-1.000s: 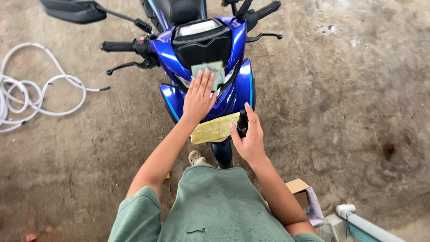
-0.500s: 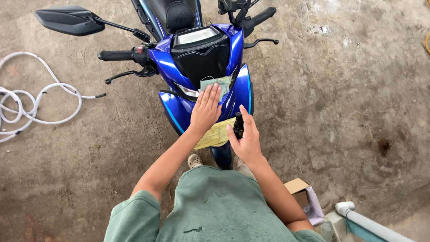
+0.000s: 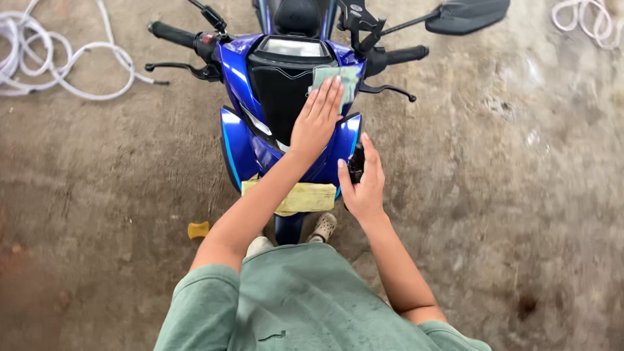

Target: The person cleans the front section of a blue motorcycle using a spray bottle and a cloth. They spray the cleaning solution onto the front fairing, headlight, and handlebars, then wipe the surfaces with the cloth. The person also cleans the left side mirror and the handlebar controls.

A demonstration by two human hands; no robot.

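- A small folded pale-green cloth (image 3: 339, 79) is lying on the front panel of a glossy blue and black motorcycle (image 3: 286, 110), just below the instrument screen and toward the bike's black handlebar grip on the picture's right.
- The left hand (image 3: 316, 122) is pressing flat on that cloth, fingers stretched out and close together, palm resting on the black centre panel.
- The right hand (image 3: 361, 183) is wrapping around a small dark bottle-like object (image 3: 356, 162), fingers curled shut on it, holding it just beside the blue fairing's lower edge.
- The two hands are sitting apart, the left higher on the panel, the right lower and off to the side.
- A flat yellow rectangular cloth or card (image 3: 302, 197) is lying across the bike's front lower part, partly hidden under the left forearm.
- The person is wearing a green short-sleeved shirt (image 3: 305, 305), and a light-coloured shoe (image 3: 323, 227) is showing near the front wheel.
- A small yellow sponge-like piece (image 3: 198, 229) is resting on the rough grey concrete floor (image 3: 507, 195).
- A white coiled hose (image 3: 58, 58) is lying on the floor well away, at the picture's upper left.
- A black side mirror (image 3: 468, 14) is sticking out on its stalk at the upper right.
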